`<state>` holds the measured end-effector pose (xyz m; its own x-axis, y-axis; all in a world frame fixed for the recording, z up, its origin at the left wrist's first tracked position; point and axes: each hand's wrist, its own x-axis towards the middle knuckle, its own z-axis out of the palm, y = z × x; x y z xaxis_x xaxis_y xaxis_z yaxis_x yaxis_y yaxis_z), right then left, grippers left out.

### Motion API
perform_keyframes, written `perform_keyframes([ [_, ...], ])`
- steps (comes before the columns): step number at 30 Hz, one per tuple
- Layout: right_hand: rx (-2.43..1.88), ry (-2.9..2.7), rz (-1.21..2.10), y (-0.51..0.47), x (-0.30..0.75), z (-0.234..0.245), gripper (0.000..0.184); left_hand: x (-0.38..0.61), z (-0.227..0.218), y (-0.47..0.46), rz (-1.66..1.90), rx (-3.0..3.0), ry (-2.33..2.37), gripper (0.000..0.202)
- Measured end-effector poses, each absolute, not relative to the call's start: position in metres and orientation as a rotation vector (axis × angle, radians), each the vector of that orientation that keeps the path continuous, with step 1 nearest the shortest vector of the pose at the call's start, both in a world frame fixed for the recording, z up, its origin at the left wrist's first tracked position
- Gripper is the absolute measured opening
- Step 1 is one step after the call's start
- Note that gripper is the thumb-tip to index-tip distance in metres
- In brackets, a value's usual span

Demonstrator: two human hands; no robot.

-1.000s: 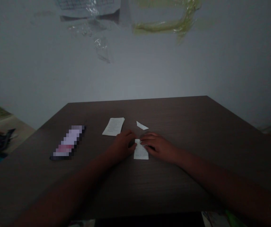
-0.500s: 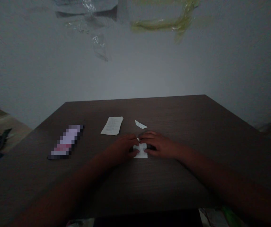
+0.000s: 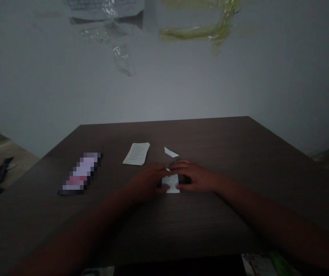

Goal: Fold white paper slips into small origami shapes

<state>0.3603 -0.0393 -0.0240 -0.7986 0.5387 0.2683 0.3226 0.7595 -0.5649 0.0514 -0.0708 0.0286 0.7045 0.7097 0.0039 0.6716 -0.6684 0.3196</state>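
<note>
White slip (image 3: 172,184) of printed paper lies on the dark wood table (image 3: 210,226), directly under and between the fingertips of both hands. The left hand (image 3: 147,180) closes on its left side and the right hand (image 3: 196,178) on its right. The fingers (image 3: 178,165) of each hand are drawn together, meeting tip to tip over the slip's far end, with a thumb at each near corner. A small white edge shows between the fingertips, so the far end looks turned over, and the step in hand seems to be setting a fold. To do it well, the thumbs should pin the near part flat so the slip cannot skate on the smooth wood. The fingertips should line the edges up before any pressure goes on, then press from the middle outward toward each side. The light is dim, so touch will guide more than sight. Just beyond the left fingertips lies a larger sheet (image 3: 137,153), and just beyond the right ones a small scrap (image 3: 171,152), both clear of the hands.
</note>
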Motion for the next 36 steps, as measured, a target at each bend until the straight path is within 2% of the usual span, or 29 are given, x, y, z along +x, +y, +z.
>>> perform_keyframes([
  [2, -0.696, -2.489, 0.672, -0.041, 0.358, -0.025, 0.049, 0.052, 0.028, -0.071, 0.193, 2.613, 1.071, 0.046],
  [6, -0.830, -2.427, 0.555, -0.046, 0.352, -0.030, 0.045, 0.051, 0.028, -0.071, 0.245, 2.582, 1.030, 0.039],
  [12, -0.968, -2.355, 0.485, -0.039, 0.349, -0.036, 0.015, 0.053, 0.029, -0.071, 0.239, 2.562, 1.058, 0.034],
  [22, -1.068, -2.386, 0.471, -0.036, 0.350, -0.029, 0.009, 0.053, 0.031, -0.071, 0.210, 2.577, 1.047, 0.036],
  [24, -1.042, -2.409, 0.490, -0.040, 0.353, -0.024, 0.019, 0.052, 0.031, -0.071, 0.229, 2.572, 1.045, 0.036],
  [28, -0.991, -2.427, 0.486, -0.051, 0.358, -0.016, 0.052, 0.051, 0.030, -0.070, 0.214, 2.568, 1.046, 0.038],
  [30, -0.974, -2.430, 0.474, -0.056, 0.358, -0.014, 0.060, 0.051, 0.029, -0.071, 0.213, 2.572, 1.047, 0.038],
  [36, -1.093, -2.378, 0.419, -0.053, 0.354, -0.023, 0.050, 0.051, 0.031, -0.071, 0.227, 2.563, 1.035, 0.036],
])
